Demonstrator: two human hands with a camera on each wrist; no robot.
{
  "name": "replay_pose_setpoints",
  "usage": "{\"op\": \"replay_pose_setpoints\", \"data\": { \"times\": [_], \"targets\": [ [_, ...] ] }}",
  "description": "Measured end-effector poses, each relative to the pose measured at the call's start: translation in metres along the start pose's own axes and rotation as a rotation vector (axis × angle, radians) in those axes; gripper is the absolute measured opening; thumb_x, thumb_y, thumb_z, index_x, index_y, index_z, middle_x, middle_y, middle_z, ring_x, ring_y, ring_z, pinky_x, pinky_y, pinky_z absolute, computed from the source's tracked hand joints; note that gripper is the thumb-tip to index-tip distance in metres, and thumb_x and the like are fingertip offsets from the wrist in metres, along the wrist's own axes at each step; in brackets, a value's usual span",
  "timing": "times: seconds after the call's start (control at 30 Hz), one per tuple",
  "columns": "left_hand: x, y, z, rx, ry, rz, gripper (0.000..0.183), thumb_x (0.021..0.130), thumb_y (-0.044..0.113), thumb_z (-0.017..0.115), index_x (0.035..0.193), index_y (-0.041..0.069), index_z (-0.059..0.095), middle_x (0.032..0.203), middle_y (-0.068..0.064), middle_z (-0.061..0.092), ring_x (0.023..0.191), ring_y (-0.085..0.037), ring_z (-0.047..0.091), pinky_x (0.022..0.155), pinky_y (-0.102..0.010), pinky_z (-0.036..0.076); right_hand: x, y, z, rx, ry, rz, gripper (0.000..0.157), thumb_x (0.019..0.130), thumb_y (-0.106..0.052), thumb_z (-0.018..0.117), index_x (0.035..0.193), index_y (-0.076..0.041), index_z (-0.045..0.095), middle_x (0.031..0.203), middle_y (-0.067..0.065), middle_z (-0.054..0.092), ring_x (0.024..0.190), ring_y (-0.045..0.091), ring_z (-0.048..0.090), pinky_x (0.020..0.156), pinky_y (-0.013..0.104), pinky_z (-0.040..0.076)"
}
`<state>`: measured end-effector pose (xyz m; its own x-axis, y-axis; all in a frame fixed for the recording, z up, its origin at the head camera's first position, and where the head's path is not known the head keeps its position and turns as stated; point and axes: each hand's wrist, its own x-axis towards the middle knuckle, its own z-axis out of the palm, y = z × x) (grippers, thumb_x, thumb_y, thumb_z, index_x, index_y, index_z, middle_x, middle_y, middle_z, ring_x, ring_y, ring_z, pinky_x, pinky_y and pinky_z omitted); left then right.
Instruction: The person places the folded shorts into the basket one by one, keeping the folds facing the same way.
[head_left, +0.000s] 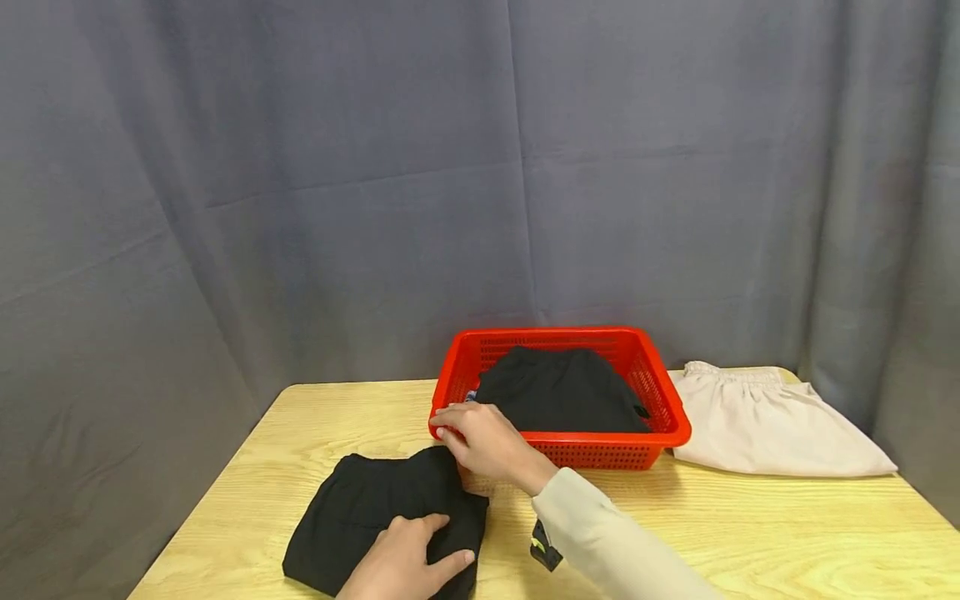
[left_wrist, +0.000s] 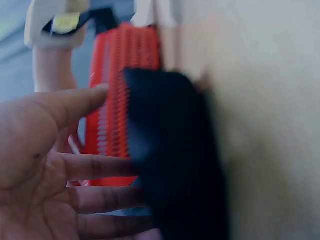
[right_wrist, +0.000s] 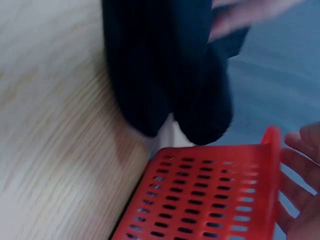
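A folded black garment lies at the left front of the table. My left hand is over its near right part, thumb and index finger spread. In the left wrist view that hand's straight fingers pass behind the edge of the black cloth, with the thumb apart. My right hand is at the front left corner of a red plastic basket. In the right wrist view its fingers are loosely bent beside the rim, with no cloth in them.
Another black garment lies inside the basket. To the basket's right is a pale folded garment with a gathered waistband. A grey curtain hangs behind the wooden table. A black strap shows below the right sleeve.
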<state>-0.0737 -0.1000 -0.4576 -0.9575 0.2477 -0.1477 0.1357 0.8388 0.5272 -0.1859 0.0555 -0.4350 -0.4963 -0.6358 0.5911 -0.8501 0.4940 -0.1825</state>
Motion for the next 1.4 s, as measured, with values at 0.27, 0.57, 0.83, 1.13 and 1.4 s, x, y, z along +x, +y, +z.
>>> {"op": "replay_pose_setpoints", "data": {
  "times": [0.27, 0.57, 0.83, 1.13, 1.4],
  "targets": [
    [-0.003, -0.005, -0.026, -0.018, 0.238, 0.151, 0.052, 0.085, 0.030, 0.074, 0.120, -0.006, 0.062, 0.112, -0.020, 0.065, 0.094, -0.033, 0.065, 0.077, -0.050, 0.053, -0.012, -0.019, -0.015, 0.125, 0.130, 0.062, 0.026, 0.095, -0.020, 0.061, 0.115, -0.006, 0.071, 0.110, 0.003, 0.070, 0.106, 0.019, 0.063, 0.099, 0.039, 0.043],
    [0.002, -0.007, -0.028, -0.055, 0.516, 0.214, 0.043, 0.088, 0.021, 0.073, 0.125, 0.003, 0.060, 0.106, -0.013, 0.068, 0.088, -0.026, 0.067, 0.072, -0.039, 0.055, -0.034, -0.033, -0.032, 0.276, 0.170, 0.267, 0.032, 0.096, -0.023, 0.059, 0.122, -0.008, 0.067, 0.119, 0.003, 0.066, 0.110, 0.020, 0.060, 0.092, 0.039, 0.048],
    [-0.003, -0.021, -0.036, -0.119, 0.729, 0.227, 0.044, 0.087, 0.015, 0.074, 0.127, 0.006, 0.059, 0.105, -0.007, 0.067, 0.089, -0.020, 0.066, 0.072, -0.038, 0.055, -0.052, -0.038, -0.042, 0.421, 0.216, 0.378, 0.025, 0.096, -0.024, 0.060, 0.114, -0.009, 0.069, 0.102, -0.004, 0.070, 0.092, 0.009, 0.064, 0.080, 0.034, 0.052],
    [-0.014, -0.049, -0.051, -0.184, 0.840, 0.134, 0.041, 0.089, 0.019, 0.072, 0.124, 0.002, 0.060, 0.111, -0.017, 0.066, 0.096, -0.034, 0.065, 0.080, -0.050, 0.052, -0.077, -0.044, -0.042, 0.516, 0.197, 0.513, 0.019, 0.096, -0.026, 0.061, 0.107, -0.013, 0.070, 0.097, -0.005, 0.069, 0.083, 0.011, 0.066, 0.076, 0.029, 0.052],
    [-0.020, -0.069, -0.061, -0.307, 0.852, -0.019, 0.041, 0.092, 0.022, 0.068, 0.127, 0.002, 0.059, 0.121, -0.021, 0.062, 0.104, -0.037, 0.062, 0.081, -0.027, 0.052, -0.092, -0.045, -0.031, 0.652, 0.166, 0.640, 0.027, 0.095, -0.026, 0.061, 0.115, -0.009, 0.066, 0.101, -0.002, 0.069, 0.092, 0.015, 0.065, 0.080, 0.037, 0.050]
  ]
}}
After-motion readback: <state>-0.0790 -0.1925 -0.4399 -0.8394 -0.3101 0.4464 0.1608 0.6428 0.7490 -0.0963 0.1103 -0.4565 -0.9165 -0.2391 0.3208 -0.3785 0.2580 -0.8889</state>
